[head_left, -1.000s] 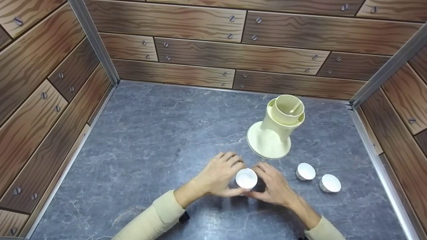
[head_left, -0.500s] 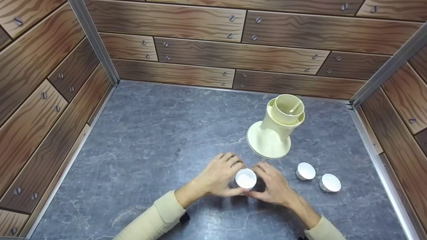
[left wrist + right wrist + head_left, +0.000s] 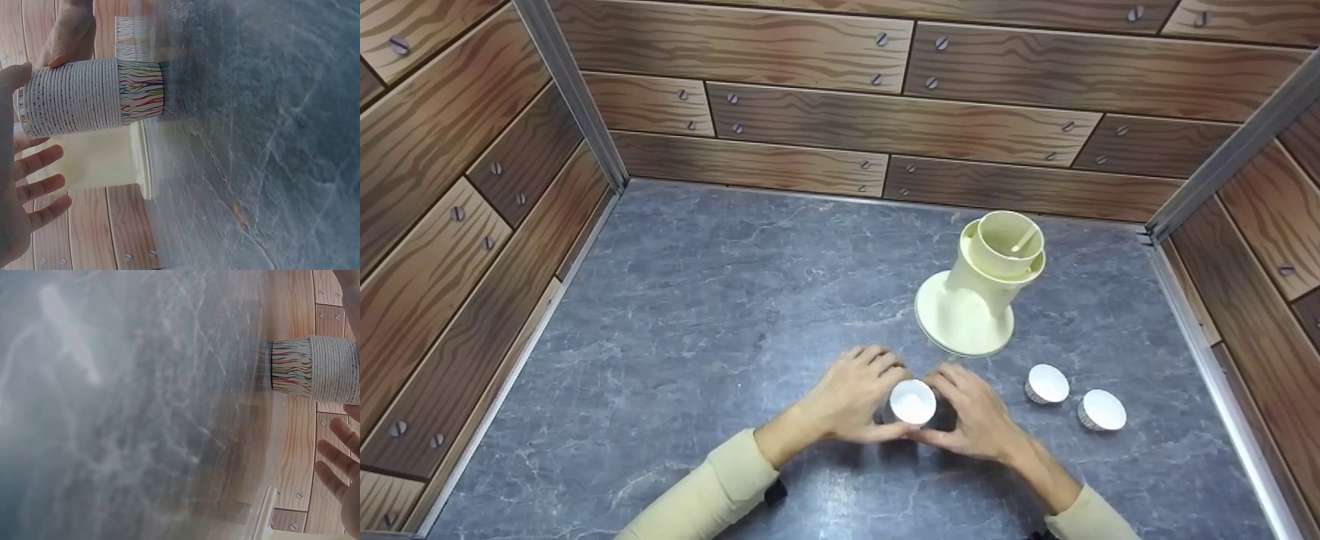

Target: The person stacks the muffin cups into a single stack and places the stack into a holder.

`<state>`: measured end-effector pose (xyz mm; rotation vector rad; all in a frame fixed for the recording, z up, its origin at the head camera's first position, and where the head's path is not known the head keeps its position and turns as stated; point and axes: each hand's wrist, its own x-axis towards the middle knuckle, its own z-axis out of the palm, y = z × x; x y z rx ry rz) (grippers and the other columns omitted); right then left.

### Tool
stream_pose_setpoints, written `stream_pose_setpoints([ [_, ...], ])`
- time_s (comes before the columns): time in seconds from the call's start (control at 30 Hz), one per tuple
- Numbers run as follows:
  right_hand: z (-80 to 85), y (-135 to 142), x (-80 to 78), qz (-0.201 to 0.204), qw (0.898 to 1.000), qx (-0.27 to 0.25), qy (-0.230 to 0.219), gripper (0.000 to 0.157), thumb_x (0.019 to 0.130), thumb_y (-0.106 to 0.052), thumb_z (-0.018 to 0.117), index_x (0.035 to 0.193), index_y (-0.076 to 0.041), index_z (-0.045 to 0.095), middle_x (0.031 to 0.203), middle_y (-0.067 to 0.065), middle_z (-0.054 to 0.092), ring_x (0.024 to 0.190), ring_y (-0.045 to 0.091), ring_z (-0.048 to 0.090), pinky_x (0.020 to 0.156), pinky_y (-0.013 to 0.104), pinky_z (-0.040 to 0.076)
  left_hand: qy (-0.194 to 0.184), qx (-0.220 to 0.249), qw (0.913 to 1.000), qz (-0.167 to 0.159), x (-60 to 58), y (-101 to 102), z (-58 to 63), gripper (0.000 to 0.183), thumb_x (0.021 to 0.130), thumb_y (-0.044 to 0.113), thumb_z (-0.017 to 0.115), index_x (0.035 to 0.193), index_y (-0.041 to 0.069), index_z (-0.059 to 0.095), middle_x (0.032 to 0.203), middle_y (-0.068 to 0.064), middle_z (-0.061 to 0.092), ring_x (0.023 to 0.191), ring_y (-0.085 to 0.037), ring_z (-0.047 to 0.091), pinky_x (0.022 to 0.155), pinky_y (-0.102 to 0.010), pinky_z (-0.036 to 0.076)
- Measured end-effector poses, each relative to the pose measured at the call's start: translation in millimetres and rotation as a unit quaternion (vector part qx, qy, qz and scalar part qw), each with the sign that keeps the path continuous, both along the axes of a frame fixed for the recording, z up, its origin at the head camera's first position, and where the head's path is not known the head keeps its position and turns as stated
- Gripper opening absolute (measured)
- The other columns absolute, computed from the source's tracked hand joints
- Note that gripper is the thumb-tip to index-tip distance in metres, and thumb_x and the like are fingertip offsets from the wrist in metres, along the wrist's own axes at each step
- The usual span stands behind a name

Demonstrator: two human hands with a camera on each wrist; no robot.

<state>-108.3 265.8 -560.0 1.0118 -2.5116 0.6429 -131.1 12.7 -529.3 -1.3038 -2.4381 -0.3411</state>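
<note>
A tall stack of nested white paper cups (image 3: 913, 403) stands upright between my two hands, its base at the tabletop. Colored wavy lines cover the lowest cup (image 3: 140, 93) in the left wrist view, with many stacked rims above it. My left hand (image 3: 861, 396) holds the upper end from the left with thumb and index finger, its other fingers spread. From the right, my right hand (image 3: 971, 414) holds the same end in a like way. Both thumbs meet at the near side of the stack. In the right wrist view the stack's top is cut off.
Right of my hands stand two more white paper cups (image 3: 1047, 385) (image 3: 1102, 411) with patterned sides. Behind the hands is a pale yellow round-based stand (image 3: 964, 319) with a cup-like top holding a thin stick. Wood-print walls (image 3: 780, 120) enclose the grey marbled table (image 3: 697, 300).
</note>
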Motion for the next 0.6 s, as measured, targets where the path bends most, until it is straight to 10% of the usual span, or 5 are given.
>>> stream_pose_setpoints([
  [0.6,-0.2,13.9,1.9,-0.003,1.0,0.02,-0.007,0.059,0.075,-0.059,0.088,0.117,-0.02,0.072,0.11,-0.005,0.067,0.1,0.012,0.063,0.084,0.035,0.055,-0.013,0.004,0.9998,0.012,0.9,0.6,-3.6,0.063,0.091,0.076,0.058,0.124,0.023,0.067,0.124,0.003,0.07,0.118,-0.016,0.063,0.096,-0.035,0.056],
])
